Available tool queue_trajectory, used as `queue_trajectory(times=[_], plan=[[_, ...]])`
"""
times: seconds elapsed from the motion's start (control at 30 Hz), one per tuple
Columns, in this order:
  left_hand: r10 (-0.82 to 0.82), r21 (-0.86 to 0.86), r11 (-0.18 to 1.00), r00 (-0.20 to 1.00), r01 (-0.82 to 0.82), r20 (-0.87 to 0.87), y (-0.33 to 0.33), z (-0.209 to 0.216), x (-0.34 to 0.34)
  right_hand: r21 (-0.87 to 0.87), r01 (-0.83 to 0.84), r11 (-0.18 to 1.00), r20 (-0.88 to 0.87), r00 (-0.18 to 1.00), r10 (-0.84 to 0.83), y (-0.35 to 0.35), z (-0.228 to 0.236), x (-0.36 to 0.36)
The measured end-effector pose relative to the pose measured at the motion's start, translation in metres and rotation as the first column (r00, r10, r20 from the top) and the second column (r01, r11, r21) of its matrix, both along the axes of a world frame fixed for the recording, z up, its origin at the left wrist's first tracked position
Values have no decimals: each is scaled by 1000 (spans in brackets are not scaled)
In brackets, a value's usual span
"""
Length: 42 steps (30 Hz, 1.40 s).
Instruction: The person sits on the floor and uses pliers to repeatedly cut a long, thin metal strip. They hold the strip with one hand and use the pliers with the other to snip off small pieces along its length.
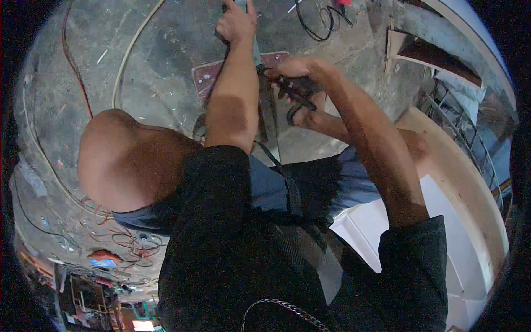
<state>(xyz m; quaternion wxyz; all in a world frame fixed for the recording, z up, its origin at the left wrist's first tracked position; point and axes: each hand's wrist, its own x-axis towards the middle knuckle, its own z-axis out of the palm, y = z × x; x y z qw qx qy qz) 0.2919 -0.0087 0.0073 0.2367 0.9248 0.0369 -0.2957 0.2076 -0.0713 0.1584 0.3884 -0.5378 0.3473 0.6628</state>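
My left hand (pixel 238 26) reaches far forward, with its fingers closed round a long, narrow grey-green strip (pixel 256 51). From there the strip runs back toward my body between my legs. My right hand (pixel 293 68) is beside the strip, wrapped round a dark plier-like tool (pixel 294 92) whose jaw end meets the strip's edge. Whether the jaws bite into the strip is too dark to see. Beneath the strip, a flat maroon board (pixel 204 81) lies on the concrete floor.
Hoses (pixel 128 54) and a black cable (pixel 316 34) lie on the floor. Tangled orange cords (pixel 124 243) are at lower left. To my right are white panels (pixel 362 235), a curved wooden edge (pixel 470 191) and a framed wooden piece (pixel 437 60). My bare knee (pixel 116 160) juts left.
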Motion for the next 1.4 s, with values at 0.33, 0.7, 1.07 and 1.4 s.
queue_trajectory(times=[0.33,0.7,1.07,1.4], plan=[[82,-67,995,995,-78,49,2,7,2,-227,-75,971,139,984,109,-3,-17,-15],[68,-55,996,995,-64,69,-5,6,-2,-237,-29,971,138,988,63,18,-5,-31],[1,0,1000,1000,-1,-27,-14,16,1,-197,-685,701,455,569,684,-21,-90,-55],[28,63,998,999,-29,22,-12,1,4,-451,-589,670,463,488,740,16,-35,-81]])
